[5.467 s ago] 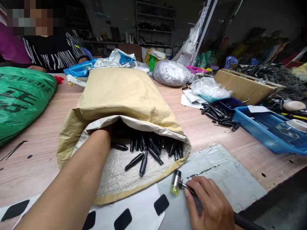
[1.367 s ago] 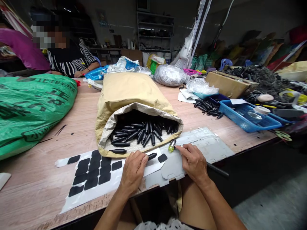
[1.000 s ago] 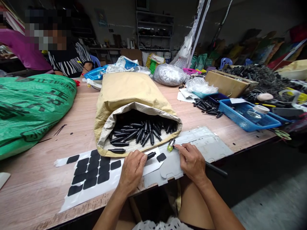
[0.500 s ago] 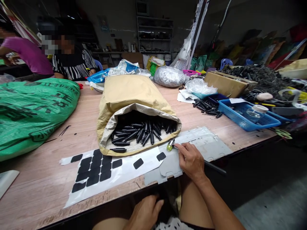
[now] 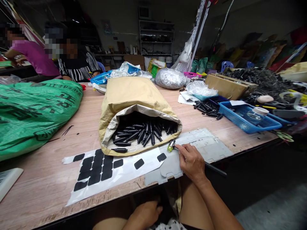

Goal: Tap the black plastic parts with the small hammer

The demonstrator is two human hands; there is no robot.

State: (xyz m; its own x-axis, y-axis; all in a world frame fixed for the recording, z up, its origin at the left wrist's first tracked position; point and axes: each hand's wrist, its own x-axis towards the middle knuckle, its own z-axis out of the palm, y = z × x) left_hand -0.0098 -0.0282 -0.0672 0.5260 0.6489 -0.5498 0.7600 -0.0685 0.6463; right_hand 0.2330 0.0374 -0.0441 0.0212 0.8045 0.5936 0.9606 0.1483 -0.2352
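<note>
My right hand point(image 5: 192, 161) is closed around the black handle of a small hammer point(image 5: 171, 146), index finger stretched along it toward the head. The hammer's metal head with a yellow-green face lies over a grey sheet point(image 5: 203, 143) at the table edge. Below the edge, above my lap, my left hand point(image 5: 145, 213) is curled; anything inside its fingers is hidden. A tan woven sack point(image 5: 136, 91) lies with its mouth toward me, full of black pen-shaped parts point(image 5: 141, 132). In front of it is a white backing sheet point(image 5: 129, 174) with black square stickers point(image 5: 96, 169).
A green sack point(image 5: 35, 115) lies at the left. On the right stand a blue tray point(image 5: 249, 119), a pile of black parts point(image 5: 208, 107) and a cardboard box point(image 5: 225, 86). Clear plastic bags point(image 5: 170, 78) lie behind. Two people point(image 5: 78, 65) sit across at the far left.
My left hand has dropped slightly and its thumb is drawn in closer. My right hand and the hammer stay nearly in place. The camera view has shifted a little.
</note>
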